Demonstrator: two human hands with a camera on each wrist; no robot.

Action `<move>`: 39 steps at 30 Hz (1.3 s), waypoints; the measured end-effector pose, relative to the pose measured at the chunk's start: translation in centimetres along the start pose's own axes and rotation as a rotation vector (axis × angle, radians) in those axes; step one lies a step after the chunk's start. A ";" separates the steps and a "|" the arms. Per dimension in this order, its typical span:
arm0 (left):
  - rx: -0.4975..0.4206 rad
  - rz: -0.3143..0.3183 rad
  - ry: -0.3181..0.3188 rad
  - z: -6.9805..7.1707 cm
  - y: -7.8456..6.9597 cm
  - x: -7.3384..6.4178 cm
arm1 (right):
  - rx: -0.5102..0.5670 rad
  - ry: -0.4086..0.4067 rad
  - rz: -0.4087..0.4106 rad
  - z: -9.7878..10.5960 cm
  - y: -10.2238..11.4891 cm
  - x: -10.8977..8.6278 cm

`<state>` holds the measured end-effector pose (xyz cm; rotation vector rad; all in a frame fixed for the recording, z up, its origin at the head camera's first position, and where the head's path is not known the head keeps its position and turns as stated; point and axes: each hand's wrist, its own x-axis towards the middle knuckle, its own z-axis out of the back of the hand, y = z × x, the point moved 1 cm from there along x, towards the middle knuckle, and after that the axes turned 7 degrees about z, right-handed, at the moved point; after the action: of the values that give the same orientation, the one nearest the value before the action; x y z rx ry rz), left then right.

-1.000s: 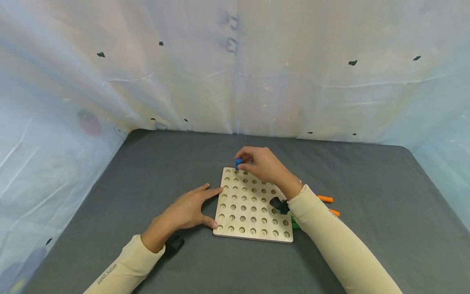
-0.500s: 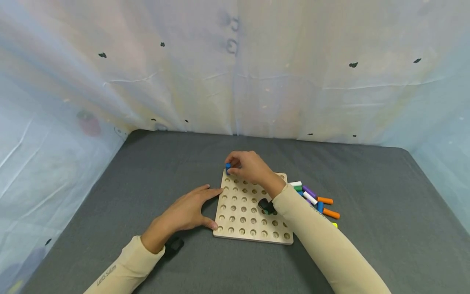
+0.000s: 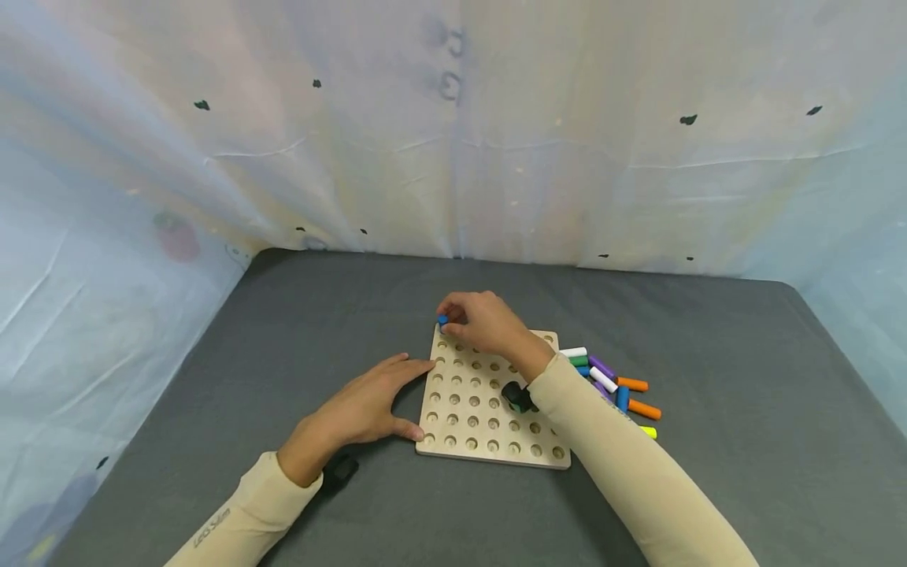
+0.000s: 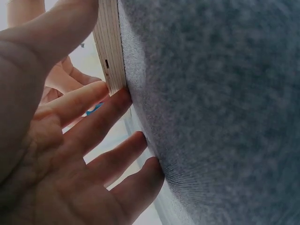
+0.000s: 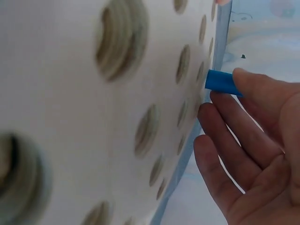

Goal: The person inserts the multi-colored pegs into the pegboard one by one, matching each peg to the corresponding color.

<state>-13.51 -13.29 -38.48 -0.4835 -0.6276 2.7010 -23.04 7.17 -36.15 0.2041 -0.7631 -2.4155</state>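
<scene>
A pale wooden board [image 3: 462,432] with rows of round holes lies flat on the table. My right hand [image 3: 482,321] pinches a blue peg [image 3: 442,320] between thumb and fingers, over the board's far left corner. In the right wrist view the blue peg [image 5: 220,81] stands upright to the board, its lower end close to a hole there. My left hand [image 3: 368,402] lies along the left edge with fingers spread, thumb and index finger touching the wood. From the left wrist, fingertips [image 4: 123,96] meet the board's side [image 4: 110,51].
Right of the board lies a loose pile of pegs: white [image 3: 604,380], purple [image 3: 602,367], green [image 3: 578,361], blue [image 3: 622,398], orange [image 3: 645,409] and yellow [image 3: 648,431]. My right forearm [image 3: 623,457] crosses near them. A pale curtain [image 3: 524,181] hangs behind the grey table [image 3: 340,299].
My right hand has moved left with the blue peg to the board's far left corner, and its arm uncovers more of the pile. My left hand stays in place.
</scene>
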 end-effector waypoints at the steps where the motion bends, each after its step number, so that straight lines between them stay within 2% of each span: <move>1: 0.005 -0.009 0.002 0.0 0.0 0.0 | 0.006 0.004 0.004 0.1 0.0 -0.2; 5: 0.020 -0.018 -0.001 0.0 0.1 -0.1 | 0.027 0.000 0.023 0.8 0.4 -1.2; 8: 0.024 -0.009 -0.005 0.0 0.2 -0.1 | 0.016 -0.028 0.049 1.8 0.6 -2.7; 14: 0.016 -0.015 -0.020 -0.1 -0.1 0.0 | -0.037 -0.095 0.060 4.3 -0.4 -7.7; 20: 0.021 -0.023 -0.031 -0.2 -0.3 -0.2 | -0.103 -0.120 -0.044 6.0 -2.7 -13.4; 26: 0.017 -0.019 -0.027 -0.1 -0.3 -0.4 | -0.157 -0.158 -0.146 6.9 -4.6 -17.7; 33: 0.003 0.013 -0.014 0.0 -0.2 -0.3 | -0.164 -0.140 -0.235 7.0 -6.3 -20.5; 39: -0.009 0.015 -0.003 0.0 -0.4 -0.4 | -0.168 -0.108 -0.278 6.6 -7.5 -21.6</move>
<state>-13.11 -13.11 -38.22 -0.4884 -0.6395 2.7147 -11.16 27.79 -35.64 0.1200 -0.6064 -2.7586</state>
